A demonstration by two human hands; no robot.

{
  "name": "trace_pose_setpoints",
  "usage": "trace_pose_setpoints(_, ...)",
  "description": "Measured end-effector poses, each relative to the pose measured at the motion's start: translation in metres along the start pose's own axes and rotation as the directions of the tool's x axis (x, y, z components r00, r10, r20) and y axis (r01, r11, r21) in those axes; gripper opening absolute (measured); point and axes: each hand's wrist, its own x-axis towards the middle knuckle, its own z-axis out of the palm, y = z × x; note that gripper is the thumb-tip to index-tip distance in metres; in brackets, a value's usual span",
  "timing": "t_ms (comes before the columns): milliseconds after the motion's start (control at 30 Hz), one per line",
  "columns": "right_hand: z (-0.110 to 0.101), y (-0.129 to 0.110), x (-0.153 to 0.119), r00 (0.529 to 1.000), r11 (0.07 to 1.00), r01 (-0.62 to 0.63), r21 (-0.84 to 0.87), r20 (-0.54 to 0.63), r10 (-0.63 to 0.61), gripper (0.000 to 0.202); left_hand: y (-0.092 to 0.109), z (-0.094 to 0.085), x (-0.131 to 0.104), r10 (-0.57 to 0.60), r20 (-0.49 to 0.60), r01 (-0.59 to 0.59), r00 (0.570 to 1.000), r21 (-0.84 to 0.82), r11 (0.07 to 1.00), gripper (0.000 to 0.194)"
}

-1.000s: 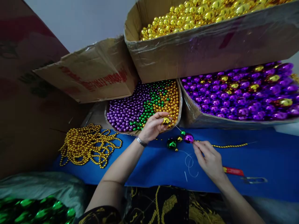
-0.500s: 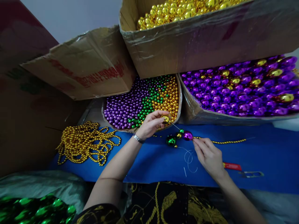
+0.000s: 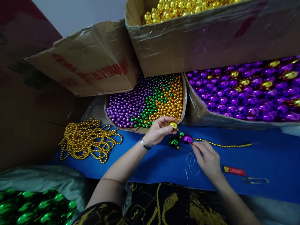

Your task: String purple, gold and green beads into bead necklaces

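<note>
My left hand (image 3: 161,129) pinches a large gold bead (image 3: 172,125) by its side, just in front of the box of small beads. Close to it on the same strand sit a small green bead (image 3: 181,134) and a large purple bead (image 3: 187,138). A large green bead (image 3: 173,141) hangs just below my left fingers. My right hand (image 3: 206,156) has its thumb and fingertips closed at the lower edge of the purple bead. From there a string of small gold beads (image 3: 222,145) runs right across the blue tabletop (image 3: 159,168). A clear thread (image 3: 191,159) curls below.
Small purple, green and gold beads (image 3: 161,103) fill a box behind my hands. Cartons of large purple beads (image 3: 246,93) and gold beads (image 3: 182,6) stand around it. Gold bead strands (image 3: 86,140) lie left; a red packet (image 3: 234,171) and thread snips (image 3: 255,180) right.
My left hand has moved right and slightly down with the gold bead, which now sits close to the green and purple beads. The bare thread between them has shortened.
</note>
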Motion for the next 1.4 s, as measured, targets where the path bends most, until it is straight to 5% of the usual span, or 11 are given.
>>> trace_pose_setpoints(233,0.004,0.005,-0.005,0.992,0.992,-0.096,0.085,0.089,0.089,0.015,-0.004,0.004,-0.006,0.073,0.064,-0.082,0.995,0.151,0.985,0.043)
trace_pose_setpoints(500,0.012,0.008,-0.01,0.894,0.871,-0.393,0.296,0.343,0.287,0.025,-0.011,0.007,-0.008,0.06,0.076,-0.072,0.995,0.178,0.981,0.041)
trace_pose_setpoints(633,0.017,0.01,-0.011,0.862,0.76,-0.49,0.427,0.368,0.349,0.03,0.001,0.004,-0.009,0.056,0.21,-0.11,0.976,0.256,0.96,0.046)
trace_pose_setpoints(700,0.016,0.012,-0.012,0.847,0.721,-0.522,0.456,0.375,0.377,0.033,0.014,-0.007,-0.003,0.118,0.19,-0.177,0.975,0.332,0.926,0.044)
trace_pose_setpoints(767,0.014,0.016,-0.014,0.84,0.702,-0.537,0.468,0.368,0.398,0.034,0.031,-0.025,0.008,0.245,0.078,-0.247,0.966,0.54,0.805,0.036)
trace_pose_setpoints(867,0.011,0.021,-0.017,0.835,0.689,-0.548,0.474,0.349,0.424,0.035,0.055,-0.06,0.03,0.413,-0.012,-0.158,0.911,0.913,0.376,0.021)
trace_pose_setpoints(967,0.011,0.023,-0.017,0.832,0.685,-0.554,0.472,0.337,0.441,0.035,0.07,-0.085,0.049,0.397,-0.004,0.025,0.918,0.999,-0.048,0.017)
trace_pose_setpoints(1033,0.012,0.023,-0.017,0.831,0.682,-0.555,0.476,0.334,0.444,0.034,0.071,-0.091,0.058,0.362,0.004,0.085,0.932,0.969,-0.231,0.02)
trace_pose_setpoints(1233,0.011,0.017,-0.015,0.823,0.699,-0.567,0.437,0.331,0.461,0.033,0.062,-0.08,0.071,0.244,0.019,0.106,0.97,0.866,-0.488,0.021)
trace_pose_setpoints(1400,0.011,0.009,-0.01,0.829,0.7,-0.559,0.443,0.311,0.466,0.033,0.059,-0.075,0.073,0.206,0.05,0.078,0.977,0.82,-0.567,0.031)
